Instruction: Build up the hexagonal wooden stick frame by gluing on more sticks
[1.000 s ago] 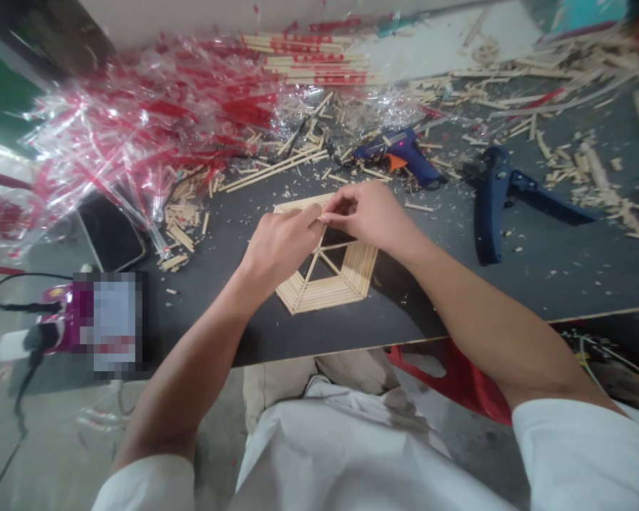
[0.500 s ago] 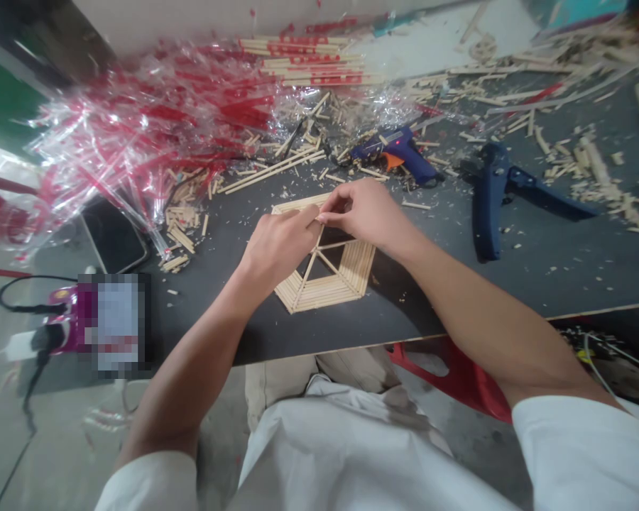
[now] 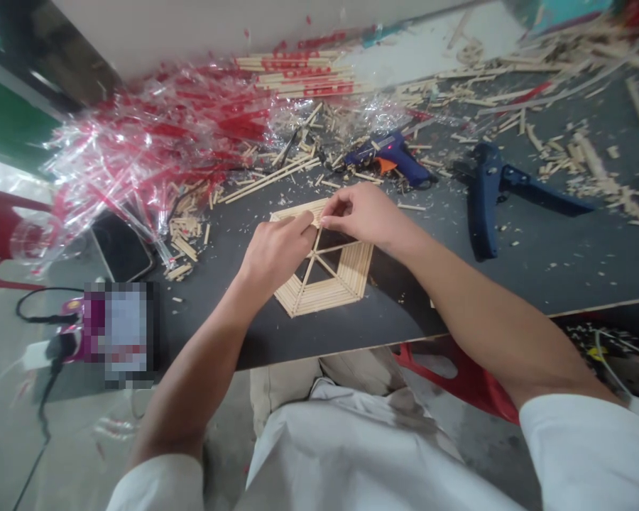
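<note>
Right hand (image 3: 363, 211) pinches at the frame (image 3: 327, 297); left hand (image 3: 282, 250) curls over it, grip unclear. Looks like fitting work, next wanting steady pressure.

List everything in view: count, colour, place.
stick frame: one, pale wood, under both hands
glue gun: one, blue and orange, beyond hands
hand cutter: one, blue, right of glue gun
table: one, dark grey, beneath
wrappers: many, clear and red, back left
red-banded sticks: several, pale, back centre
wood scraps: many, pale, back and right
phone: one, dark, left
plug block: one, purple, left
blurred-out item: one, greyish, left
seats: two, red, left edge, below table
shirt: one, white, bottom
trousers: one pair, beige, bottom
left hand: one, bare, on frame
right hand: one, bare, pinching frame
</note>
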The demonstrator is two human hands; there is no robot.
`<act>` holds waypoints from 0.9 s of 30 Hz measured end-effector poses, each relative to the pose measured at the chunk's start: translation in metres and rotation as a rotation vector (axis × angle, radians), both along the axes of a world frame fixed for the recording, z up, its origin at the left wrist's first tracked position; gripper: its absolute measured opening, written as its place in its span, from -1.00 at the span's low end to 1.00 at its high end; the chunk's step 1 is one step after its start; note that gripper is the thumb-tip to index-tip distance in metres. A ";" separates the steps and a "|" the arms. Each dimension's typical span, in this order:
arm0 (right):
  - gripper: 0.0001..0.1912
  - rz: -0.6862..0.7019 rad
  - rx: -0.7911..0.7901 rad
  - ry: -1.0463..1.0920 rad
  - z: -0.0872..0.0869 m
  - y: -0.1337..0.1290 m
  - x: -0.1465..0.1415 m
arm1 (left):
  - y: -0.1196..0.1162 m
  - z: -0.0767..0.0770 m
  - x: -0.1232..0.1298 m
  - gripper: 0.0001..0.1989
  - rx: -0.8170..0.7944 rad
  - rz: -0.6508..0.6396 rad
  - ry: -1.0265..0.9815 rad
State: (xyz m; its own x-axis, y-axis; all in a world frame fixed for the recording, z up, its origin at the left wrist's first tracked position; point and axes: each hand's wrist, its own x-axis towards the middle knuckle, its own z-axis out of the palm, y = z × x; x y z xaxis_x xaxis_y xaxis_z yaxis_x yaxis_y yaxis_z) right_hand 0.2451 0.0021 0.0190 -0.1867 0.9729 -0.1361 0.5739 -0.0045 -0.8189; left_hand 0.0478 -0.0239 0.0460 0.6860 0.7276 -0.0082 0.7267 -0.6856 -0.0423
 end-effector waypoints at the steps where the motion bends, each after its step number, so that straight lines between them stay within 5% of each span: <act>1: -0.93 0.002 0.007 -0.007 -0.001 0.000 0.001 | 0.000 -0.001 0.000 -0.68 0.002 -0.003 -0.007; 5: -0.96 0.037 0.050 -0.004 0.001 -0.003 0.002 | 0.001 -0.004 -0.002 -0.68 0.030 -0.018 -0.026; 15: -0.51 0.021 0.119 0.046 0.004 -0.006 0.005 | 0.001 -0.011 -0.008 -0.70 0.085 -0.025 -0.059; 24: -0.80 0.053 -0.036 0.185 -0.001 -0.007 0.004 | 0.003 -0.011 -0.008 -0.71 0.057 0.002 -0.091; 27: -0.91 0.104 0.063 0.139 -0.004 -0.006 0.007 | 0.003 -0.011 -0.006 -0.71 0.038 0.005 -0.100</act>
State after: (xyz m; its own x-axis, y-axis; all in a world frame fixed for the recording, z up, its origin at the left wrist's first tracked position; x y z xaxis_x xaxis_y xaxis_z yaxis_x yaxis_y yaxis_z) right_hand 0.2523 -0.0040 0.0147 -0.2995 0.9532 -0.0410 0.4496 0.1031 -0.8872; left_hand 0.0414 -0.0208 0.0355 0.6780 0.7297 0.0882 0.7323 -0.6810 0.0047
